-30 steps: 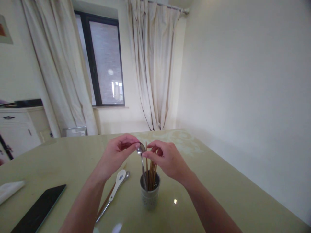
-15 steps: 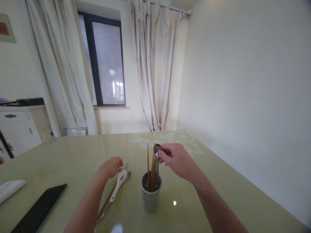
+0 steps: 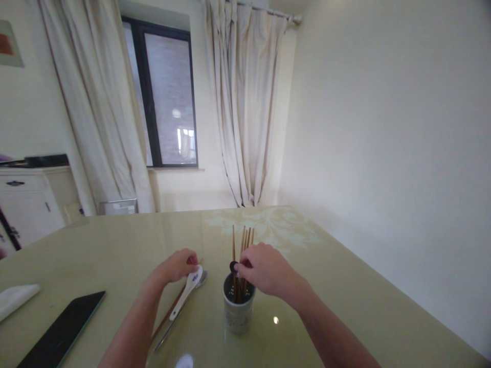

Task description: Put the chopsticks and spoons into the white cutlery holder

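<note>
A grey perforated cup (image 3: 238, 311) stands on the green table (image 3: 345, 291) and holds several wooden chopsticks (image 3: 241, 240). My right hand (image 3: 264, 271) hovers just over the cup's rim, pinched on the bowl end of a metal spoon (image 3: 233, 266) whose handle points down into the cup. My left hand (image 3: 178, 266) is curled around the bowl end of a white ceramic spoon (image 3: 186, 292) lying on the table left of the cup. Beside it lie another metal spoon (image 3: 180, 309) and a wooden chopstick (image 3: 168, 317).
A black phone (image 3: 61, 335) lies at the near left, with a white folded cloth (image 3: 17, 299) beyond it. A white cabinet (image 3: 26, 204) stands at the far left; curtains and a window are behind the table. A wall runs along the right side.
My left hand let go of the metal spoon and dropped to the white ceramic spoon. My right hand took the metal spoon and lowered it handle-first into the cup.
</note>
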Demonstrator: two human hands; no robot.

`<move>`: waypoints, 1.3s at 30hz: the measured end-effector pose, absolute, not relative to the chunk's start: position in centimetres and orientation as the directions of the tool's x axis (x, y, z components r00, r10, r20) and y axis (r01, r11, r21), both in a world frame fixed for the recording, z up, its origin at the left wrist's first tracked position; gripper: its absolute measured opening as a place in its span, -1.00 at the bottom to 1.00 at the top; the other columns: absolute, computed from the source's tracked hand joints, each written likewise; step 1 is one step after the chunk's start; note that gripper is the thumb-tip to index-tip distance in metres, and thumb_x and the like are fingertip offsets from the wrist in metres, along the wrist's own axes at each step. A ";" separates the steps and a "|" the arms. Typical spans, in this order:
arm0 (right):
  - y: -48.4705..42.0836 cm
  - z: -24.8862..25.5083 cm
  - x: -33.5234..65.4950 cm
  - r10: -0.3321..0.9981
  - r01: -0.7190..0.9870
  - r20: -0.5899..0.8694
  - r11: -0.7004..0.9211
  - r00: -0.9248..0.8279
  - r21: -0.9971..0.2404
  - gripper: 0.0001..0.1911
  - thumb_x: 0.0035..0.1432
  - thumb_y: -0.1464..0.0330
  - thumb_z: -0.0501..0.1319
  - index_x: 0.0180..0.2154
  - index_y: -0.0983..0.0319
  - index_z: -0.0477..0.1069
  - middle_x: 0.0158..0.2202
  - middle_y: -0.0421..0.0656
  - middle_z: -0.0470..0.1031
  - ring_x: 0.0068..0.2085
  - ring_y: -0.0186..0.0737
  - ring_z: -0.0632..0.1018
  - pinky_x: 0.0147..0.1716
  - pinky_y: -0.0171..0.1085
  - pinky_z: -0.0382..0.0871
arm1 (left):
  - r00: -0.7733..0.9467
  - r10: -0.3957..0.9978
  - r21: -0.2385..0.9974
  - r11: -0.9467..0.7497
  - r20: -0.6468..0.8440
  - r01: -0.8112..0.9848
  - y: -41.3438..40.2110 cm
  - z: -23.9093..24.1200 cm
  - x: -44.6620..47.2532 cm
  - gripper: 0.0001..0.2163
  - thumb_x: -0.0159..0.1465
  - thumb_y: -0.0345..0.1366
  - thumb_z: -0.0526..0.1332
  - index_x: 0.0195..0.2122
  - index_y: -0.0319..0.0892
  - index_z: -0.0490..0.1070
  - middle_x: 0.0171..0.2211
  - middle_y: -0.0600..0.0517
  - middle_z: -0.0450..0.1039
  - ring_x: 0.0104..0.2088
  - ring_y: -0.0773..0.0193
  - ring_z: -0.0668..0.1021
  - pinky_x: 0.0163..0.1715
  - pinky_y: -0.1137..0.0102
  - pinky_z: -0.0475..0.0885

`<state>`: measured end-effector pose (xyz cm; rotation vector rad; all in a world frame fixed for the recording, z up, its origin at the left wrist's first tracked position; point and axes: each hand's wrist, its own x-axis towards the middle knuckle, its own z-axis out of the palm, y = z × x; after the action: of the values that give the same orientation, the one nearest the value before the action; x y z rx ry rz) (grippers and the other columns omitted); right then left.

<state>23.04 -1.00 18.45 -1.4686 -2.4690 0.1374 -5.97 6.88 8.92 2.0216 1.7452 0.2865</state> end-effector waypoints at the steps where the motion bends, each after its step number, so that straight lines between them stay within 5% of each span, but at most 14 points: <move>1: -1.0 18.5 23.1 0.876 0.851 0.167 0.480 -0.452 -0.213 -0.69 0.30 0.20 0.30 -0.44 0.19 0.66 -0.43 -0.06 0.68 -0.41 -0.14 0.61 -0.46 -0.28 0.16 | 0.201 0.970 0.491 -0.111 -0.134 0.864 6.7 9.5 -6.0 -0.85 0.20 -0.17 0.26 -0.37 -0.14 0.46 -0.40 0.05 0.57 -0.30 0.18 0.61 -0.27 0.38 0.44; 7: -1.0 19.8 24.3 0.892 0.861 0.193 0.447 -0.409 -0.242 -0.61 0.37 0.14 0.27 -0.46 0.17 0.63 -0.44 -0.09 0.66 -0.40 -0.15 0.60 -0.46 -0.27 0.12 | 0.315 0.934 0.801 -0.315 0.168 0.509 3.9 15.5 -4.5 -0.61 0.24 0.10 0.29 -0.17 -0.14 0.55 -0.35 0.04 0.58 -0.33 0.22 0.54 -0.29 0.35 0.46; 12: -0.8 21.0 25.7 0.909 0.864 0.248 0.401 -0.335 -0.305 -0.59 0.42 0.19 0.20 -0.46 0.18 0.58 -0.46 -0.12 0.64 -0.43 -0.20 0.57 -0.43 -0.27 0.15 | 0.258 0.881 0.808 -0.468 0.396 0.359 1.3 19.1 -1.0 -0.68 0.30 0.02 0.31 -0.17 -0.14 0.56 -0.31 0.02 0.63 -0.28 0.22 0.59 -0.26 0.37 0.49; 18: -0.8 21.2 26.5 0.912 0.871 0.269 0.387 -0.311 -0.303 -0.59 0.42 0.20 0.20 -0.47 0.18 0.57 -0.46 -0.13 0.63 -0.42 -0.19 0.57 -0.42 -0.27 0.15 | 0.338 0.892 0.673 -0.448 0.299 0.588 0.2 19.0 2.7 -0.80 0.32 -0.11 0.26 -0.26 -0.13 0.54 -0.34 0.04 0.63 -0.40 0.25 0.61 -0.38 0.39 0.47; 25: -0.8 20.4 25.6 0.900 0.874 0.234 0.421 -0.368 -0.242 -0.65 0.40 0.18 0.23 -0.39 0.16 0.63 -0.36 -0.08 0.68 -0.34 -0.13 0.61 -0.41 -0.27 0.14 | 0.440 0.871 0.328 -0.491 0.219 0.807 0.0 17.4 5.5 -0.98 0.23 -0.31 0.34 -0.32 -0.04 0.57 -0.28 0.05 0.61 -0.19 0.12 0.60 -0.19 0.30 0.37; 32: -1.2 20.5 25.4 0.900 0.871 0.208 0.426 -0.382 -0.245 -0.67 0.40 0.19 0.23 -0.36 0.18 0.62 -0.34 -0.09 0.69 -0.32 -0.12 0.62 -0.40 -0.26 0.13 | 0.438 0.890 0.605 -0.420 0.128 0.677 2.7 15.8 2.6 -0.78 0.26 -0.07 0.32 -0.34 -0.12 0.58 -0.43 0.09 0.58 -0.38 0.23 0.53 -0.40 0.40 0.33; 35: -1.3 20.8 25.5 0.900 0.867 0.226 0.425 -0.373 -0.261 -0.67 0.41 0.19 0.22 -0.34 0.17 0.62 -0.31 -0.10 0.70 -0.31 -0.13 0.62 -0.39 -0.26 0.13 | 0.317 0.942 0.485 -0.327 0.106 0.811 4.9 13.5 -0.4 -0.82 0.29 -0.17 0.27 -0.30 -0.14 0.59 -0.33 0.03 0.63 -0.30 0.21 0.57 -0.27 0.38 0.38; 39: -1.4 20.9 25.6 0.892 0.857 0.261 0.435 -0.369 -0.278 -0.69 0.42 0.20 0.22 -0.31 0.17 0.64 -0.32 -0.11 0.69 -0.31 -0.14 0.61 -0.38 -0.26 0.14 | 0.218 0.976 0.357 -0.196 -0.021 0.913 6.8 9.5 -2.8 -0.84 0.09 -0.44 0.31 -0.29 -0.16 0.61 -0.17 -0.07 0.65 -0.11 0.11 0.62 -0.10 0.35 0.42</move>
<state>25.56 -1.36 20.85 -1.4889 -2.3230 0.1328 -2.82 6.84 9.54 2.2031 1.7725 0.3032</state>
